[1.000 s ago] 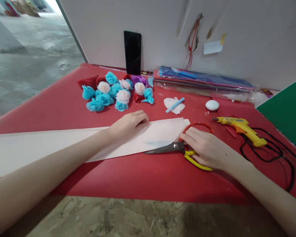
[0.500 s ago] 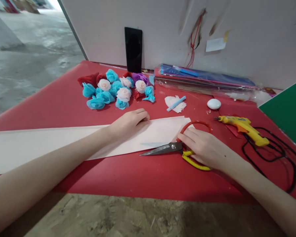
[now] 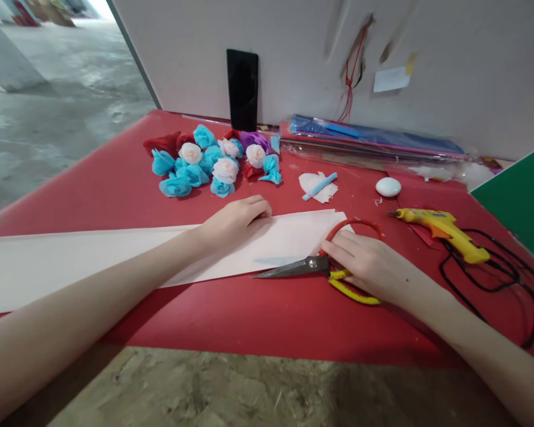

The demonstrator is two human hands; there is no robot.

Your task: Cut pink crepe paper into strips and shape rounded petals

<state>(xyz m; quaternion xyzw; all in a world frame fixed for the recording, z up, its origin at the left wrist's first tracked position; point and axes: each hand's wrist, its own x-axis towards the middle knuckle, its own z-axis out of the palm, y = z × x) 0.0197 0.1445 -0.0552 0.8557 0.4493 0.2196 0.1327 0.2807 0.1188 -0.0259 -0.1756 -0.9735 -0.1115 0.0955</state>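
Note:
A long pale pink strip of folded paper (image 3: 293,234) lies across the red table. On top of it, my left hand (image 3: 240,219) rests with curled fingers, holding it against the table. At the strip's right end, my right hand (image 3: 365,258) grips a pair of scissors (image 3: 289,268) with one red and one yellow handle loop. Their blades are spread slightly and point left. One dark blade lies along the paper's near edge; a faint bluish blade shape shows through the paper. The right fingertips are partly hidden behind the red loop.
Blue, pink, red and purple paper flowers (image 3: 191,175) cluster at the back left. A black phone (image 3: 242,89) leans on the wall. Wrapped sheets (image 3: 382,142), a blue stick (image 3: 319,186) on paper scraps, a white egg-shaped object (image 3: 388,187) and a corded yellow glue gun (image 3: 449,231) lie rightward.
The view has shifted very slightly. Both hands, the scissors and the paper keep nearly the same places.

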